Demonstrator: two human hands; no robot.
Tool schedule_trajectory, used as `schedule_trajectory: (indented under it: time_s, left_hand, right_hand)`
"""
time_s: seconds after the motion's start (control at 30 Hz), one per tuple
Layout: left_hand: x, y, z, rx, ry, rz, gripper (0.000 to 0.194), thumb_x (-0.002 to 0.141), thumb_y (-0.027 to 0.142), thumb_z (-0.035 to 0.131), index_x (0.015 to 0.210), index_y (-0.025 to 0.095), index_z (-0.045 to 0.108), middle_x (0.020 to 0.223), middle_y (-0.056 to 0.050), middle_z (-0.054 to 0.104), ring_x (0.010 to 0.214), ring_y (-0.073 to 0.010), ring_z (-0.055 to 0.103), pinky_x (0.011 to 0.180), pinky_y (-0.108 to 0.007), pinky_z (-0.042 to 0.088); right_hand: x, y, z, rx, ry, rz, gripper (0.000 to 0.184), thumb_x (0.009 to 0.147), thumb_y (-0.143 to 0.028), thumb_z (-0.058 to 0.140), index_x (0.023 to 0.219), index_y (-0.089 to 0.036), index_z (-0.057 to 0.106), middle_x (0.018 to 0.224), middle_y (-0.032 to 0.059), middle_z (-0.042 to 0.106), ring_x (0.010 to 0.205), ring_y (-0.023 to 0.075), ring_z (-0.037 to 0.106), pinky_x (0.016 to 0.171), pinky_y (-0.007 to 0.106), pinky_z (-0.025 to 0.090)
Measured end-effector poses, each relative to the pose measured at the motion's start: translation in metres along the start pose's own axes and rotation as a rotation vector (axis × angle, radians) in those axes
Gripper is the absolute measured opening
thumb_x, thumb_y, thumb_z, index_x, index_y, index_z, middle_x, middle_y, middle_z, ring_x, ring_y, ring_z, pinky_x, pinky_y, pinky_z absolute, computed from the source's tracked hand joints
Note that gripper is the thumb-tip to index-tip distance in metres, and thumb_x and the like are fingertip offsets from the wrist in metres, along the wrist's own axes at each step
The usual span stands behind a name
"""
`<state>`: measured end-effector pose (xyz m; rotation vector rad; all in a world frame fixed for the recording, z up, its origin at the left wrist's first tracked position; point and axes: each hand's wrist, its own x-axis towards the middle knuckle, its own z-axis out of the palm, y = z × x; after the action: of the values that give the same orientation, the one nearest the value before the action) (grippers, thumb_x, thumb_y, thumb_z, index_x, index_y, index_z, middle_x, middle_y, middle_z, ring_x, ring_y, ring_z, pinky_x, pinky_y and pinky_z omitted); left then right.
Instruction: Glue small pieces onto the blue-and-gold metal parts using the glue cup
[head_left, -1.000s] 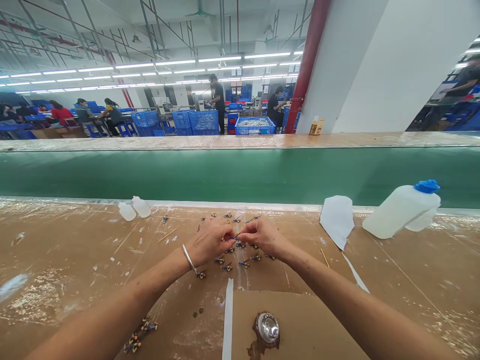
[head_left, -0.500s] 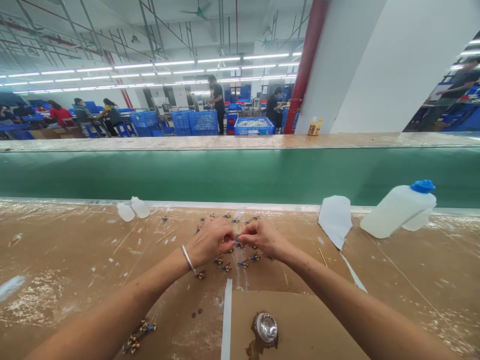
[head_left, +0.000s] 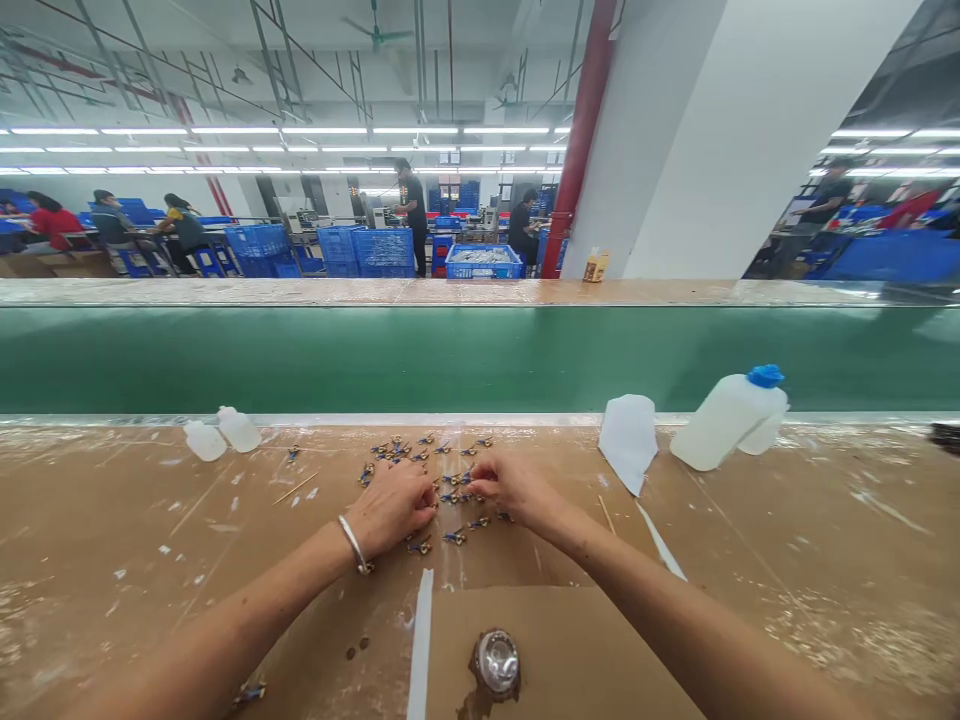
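Observation:
Several tiny blue-and-brown parts (head_left: 420, 455) lie scattered on the brown taped bench (head_left: 135, 540). My left hand (head_left: 391, 507), a silver bangle on its wrist, rests among them with fingers curled. My right hand (head_left: 510, 488) lies just to its right, fingertips pinched low at the parts. What either hand holds is too small to make out. A thin wooden stick (head_left: 295, 488) lies left of the hands.
Two small white bottles (head_left: 222, 435) lie at back left. A white paper piece (head_left: 628, 438) and a tipped white jug with blue cap (head_left: 731, 416) sit at back right. A round metal cap (head_left: 496, 662) sits on cardboard near me. A green conveyor (head_left: 465, 358) runs behind; other people work far off.
My hands have come slightly apart and lowered onto the scattered parts. The camera has shifted right, so everything sits further left in view.

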<state>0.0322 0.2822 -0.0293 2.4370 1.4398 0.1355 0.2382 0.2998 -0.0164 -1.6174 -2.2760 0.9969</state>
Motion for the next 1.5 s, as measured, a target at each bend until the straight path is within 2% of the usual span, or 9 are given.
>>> schedule_trajectory:
  time_s: [0.23,0.37,0.47,0.73,0.9,1.0,1.17,1.33,1.5]
  left_hand:
    - [-0.005,-0.020,-0.002,-0.092,0.117,0.068,0.024,0.086,0.039,0.050,0.084,0.021,0.065,0.084,-0.001,0.061,0.080,-0.0144,0.051,0.073,-0.026,0.030]
    - [-0.009,-0.005,-0.009,-0.133,0.238,0.148,0.030,0.089,0.044,0.043,0.088,0.024,0.065,0.084,0.001,0.060,0.075,-0.0104,0.051,0.071,-0.024,0.034]
    - [-0.010,0.015,-0.017,-0.144,0.309,0.212,0.026,0.089,0.043,0.045,0.092,0.026,0.064,0.088,0.002,0.061,0.081,-0.0096,0.053,0.077,-0.024,0.036]
    - [-0.019,0.050,-0.025,-0.184,0.224,0.190,0.024,0.086,0.042,0.047,0.089,0.027,0.066,0.087,0.002,0.063,0.083,-0.0122,0.055,0.078,-0.026,0.038]
    - [-0.008,0.120,-0.026,-0.332,-0.059,0.103,0.021,0.082,0.031,0.049,0.088,0.021,0.066,0.083,-0.001,0.064,0.078,-0.0137,0.055,0.073,-0.026,0.038]
    - [0.009,0.146,-0.027,-0.618,-0.196,0.044,0.023,0.073,0.033,0.055,0.081,0.014,0.065,0.071,-0.002,0.062,0.066,-0.0119,0.053,0.063,-0.024,0.036]
    - [0.022,0.141,-0.042,-1.098,-0.213,0.000,0.026,0.061,0.033,0.066,0.070,0.009,0.063,0.062,-0.002,0.061,0.055,-0.0089,0.053,0.058,-0.021,0.038]
    - [0.013,0.126,-0.059,-1.203,-0.180,-0.022,0.026,0.061,0.031,0.072,0.072,0.007,0.065,0.064,-0.004,0.062,0.056,-0.0075,0.052,0.062,-0.022,0.041]
    - [0.008,0.113,-0.058,-1.213,-0.160,-0.037,0.029,0.061,0.033,0.073,0.070,0.008,0.062,0.063,-0.004,0.062,0.053,-0.0073,0.052,0.059,-0.022,0.041]
  right_hand:
    - [-0.097,0.047,-0.054,-0.087,0.167,0.085,0.025,0.088,-0.034,0.053,0.083,-0.011,0.061,0.068,-0.0006,0.054,0.065,0.0094,0.051,0.064,0.025,0.043]
    - [-0.158,0.080,-0.041,-0.131,0.156,0.001,0.014,0.085,-0.025,0.058,0.087,-0.013,0.064,0.085,0.0029,0.059,0.080,0.0112,0.055,0.074,0.029,0.045]
    - [-0.176,0.097,-0.022,-0.190,0.188,-0.083,0.012,0.085,-0.022,0.056,0.089,-0.015,0.065,0.093,0.0039,0.058,0.089,0.0131,0.053,0.078,0.031,0.045]
    - [-0.173,0.113,-0.002,-0.370,0.398,-0.320,0.012,0.087,-0.017,0.049,0.082,-0.012,0.058,0.082,0.0028,0.054,0.077,0.0111,0.050,0.069,0.026,0.043]
    - [-0.167,0.076,-0.012,-0.467,0.562,-0.433,0.009,0.087,-0.015,0.048,0.086,-0.013,0.057,0.079,0.0017,0.055,0.073,0.0115,0.048,0.068,0.027,0.040]
    - [-0.160,0.044,-0.026,-0.501,0.626,-0.513,0.011,0.089,-0.015,0.047,0.086,-0.014,0.058,0.078,0.0017,0.056,0.071,0.0115,0.047,0.068,0.028,0.039]
    - [-0.145,0.016,-0.048,-0.437,0.708,-0.612,0.013,0.091,-0.019,0.048,0.087,-0.014,0.060,0.080,0.0021,0.059,0.075,0.0105,0.051,0.070,0.027,0.040]
    - [-0.129,0.010,-0.052,-0.330,0.743,-0.675,0.017,0.091,-0.024,0.050,0.086,-0.014,0.062,0.076,0.0018,0.060,0.071,0.0089,0.053,0.068,0.024,0.043]
    - [-0.116,0.004,-0.046,-0.319,0.694,-0.710,0.017,0.091,-0.022,0.049,0.085,-0.012,0.061,0.078,0.0023,0.059,0.073,0.0094,0.052,0.067,0.024,0.044]
